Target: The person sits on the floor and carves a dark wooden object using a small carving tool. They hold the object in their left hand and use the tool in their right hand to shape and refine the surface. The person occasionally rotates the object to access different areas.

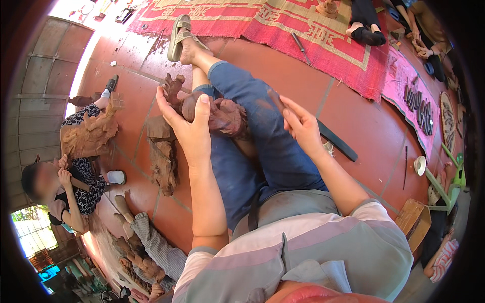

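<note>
Across my lap lies a reddish-brown wood carving [228, 117] with rough, rounded shapes, its narrower knobbly end pointing toward my far left. My left hand [190, 129] is around its left part, with thumb and forefinger spread wide and carved wood between them; the other fingers are partly hidden. Over my right thigh, my right hand [302, 126] pinches a small, thin brown strip [276, 101] between thumb and fingers. Blur hides whether this strip is a tool or a folded piece. It is apart from the carving.
Left of my legs stand rough wooden blocks [161, 159]. A dark flat bar [337, 141] lies beside my right thigh. A chisel [301, 48] rests by the red mat [283, 38]. Several tools [419, 108] lie on a pink cloth. At left a person works beside a large carving [90, 132].
</note>
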Available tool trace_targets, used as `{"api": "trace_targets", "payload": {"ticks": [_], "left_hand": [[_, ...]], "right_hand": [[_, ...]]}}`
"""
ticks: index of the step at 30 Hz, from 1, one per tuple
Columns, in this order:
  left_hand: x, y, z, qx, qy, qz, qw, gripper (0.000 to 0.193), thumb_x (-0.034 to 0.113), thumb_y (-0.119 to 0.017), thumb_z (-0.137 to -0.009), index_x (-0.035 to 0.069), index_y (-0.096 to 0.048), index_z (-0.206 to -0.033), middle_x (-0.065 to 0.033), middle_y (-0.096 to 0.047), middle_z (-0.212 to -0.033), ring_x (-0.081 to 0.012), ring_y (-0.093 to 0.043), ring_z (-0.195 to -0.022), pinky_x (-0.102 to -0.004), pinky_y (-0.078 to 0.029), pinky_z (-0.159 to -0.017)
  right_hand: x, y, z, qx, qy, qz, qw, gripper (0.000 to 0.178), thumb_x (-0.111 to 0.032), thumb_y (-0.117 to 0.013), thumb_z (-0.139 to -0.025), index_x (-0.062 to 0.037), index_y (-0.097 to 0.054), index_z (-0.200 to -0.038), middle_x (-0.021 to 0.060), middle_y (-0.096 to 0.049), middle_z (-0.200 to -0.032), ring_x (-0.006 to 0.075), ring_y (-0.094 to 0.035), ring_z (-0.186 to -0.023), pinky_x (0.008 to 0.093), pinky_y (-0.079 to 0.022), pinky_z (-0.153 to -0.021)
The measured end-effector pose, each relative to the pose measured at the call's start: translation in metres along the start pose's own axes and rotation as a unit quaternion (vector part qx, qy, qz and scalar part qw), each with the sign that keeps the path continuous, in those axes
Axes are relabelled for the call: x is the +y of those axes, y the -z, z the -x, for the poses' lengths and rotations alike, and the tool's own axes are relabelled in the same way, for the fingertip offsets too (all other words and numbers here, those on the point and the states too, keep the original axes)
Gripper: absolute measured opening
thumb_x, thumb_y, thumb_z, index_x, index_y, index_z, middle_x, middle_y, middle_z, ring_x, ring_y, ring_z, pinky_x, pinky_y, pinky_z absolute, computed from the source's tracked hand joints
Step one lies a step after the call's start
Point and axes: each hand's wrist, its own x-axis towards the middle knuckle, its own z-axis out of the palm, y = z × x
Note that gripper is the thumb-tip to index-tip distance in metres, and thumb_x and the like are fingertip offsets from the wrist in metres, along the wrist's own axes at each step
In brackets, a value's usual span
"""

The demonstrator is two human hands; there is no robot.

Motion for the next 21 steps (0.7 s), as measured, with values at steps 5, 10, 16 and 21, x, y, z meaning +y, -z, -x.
{"api": "trace_targets", "payload": {"ticks": [5, 10, 16, 21], "left_hand": [[-0.007, -0.004, 0.0, 0.018, 0.022, 0.083, 0.996, 0.09, 0.027, -0.071, -0.081, -0.001, -0.015, -0.147, -0.0212, -0.022, -0.149, -0.0309, -0.021, -0.14, -0.0415, -0.016, -0.114], [-0.01, -0.004, 0.001, 0.013, 0.002, 0.074, 0.997, 0.088, 0.027, -0.07, -0.082, -0.001, -0.017, -0.146, -0.0209, -0.023, -0.149, -0.0306, -0.022, -0.139, -0.0413, -0.016, -0.114], [-0.008, -0.008, -0.005, 0.017, -0.02, 0.073, 0.997, 0.086, 0.026, -0.07, -0.081, -0.001, -0.018, -0.145, -0.0207, -0.024, -0.148, -0.0304, -0.024, -0.137, -0.0414, -0.017, -0.113], [-0.005, -0.008, 0.001, 0.018, 0.007, 0.085, 0.996, 0.08, 0.019, -0.068, -0.083, 0.001, -0.02, -0.145, -0.0159, -0.032, -0.138, -0.0246, -0.031, -0.128, -0.0365, -0.025, -0.108]], "right_hand": [[-0.017, -0.066, -0.036, -0.017, 0.251, 0.094, 0.963, 0.033, -0.016, -0.057, -0.095, -0.0092, -0.059, -0.128, 0.0036, -0.069, -0.091, 0.006, -0.055, -0.063, 0.0233, -0.047, -0.062], [-0.017, -0.069, -0.012, -0.042, 0.129, 0.341, 0.93, 0.03, -0.017, -0.061, -0.092, -0.0151, -0.063, -0.122, 0.0169, -0.068, -0.101, 0.0179, -0.068, -0.084, 0.0281, -0.051, -0.073], [0.007, -0.033, 0.001, -0.056, 0.217, 0.199, 0.954, 0.03, -0.013, -0.06, -0.093, -0.0062, -0.062, -0.122, 0.011, -0.068, -0.112, 0.0121, -0.066, -0.09, 0.0277, -0.051, -0.075], [-0.025, -0.076, -0.033, -0.046, 0.23, 0.253, 0.939, 0.027, -0.018, -0.062, -0.09, -0.0132, -0.066, -0.116, 0.0126, -0.068, -0.105, 0.0258, -0.068, -0.092, 0.031, -0.053, -0.076]]}}
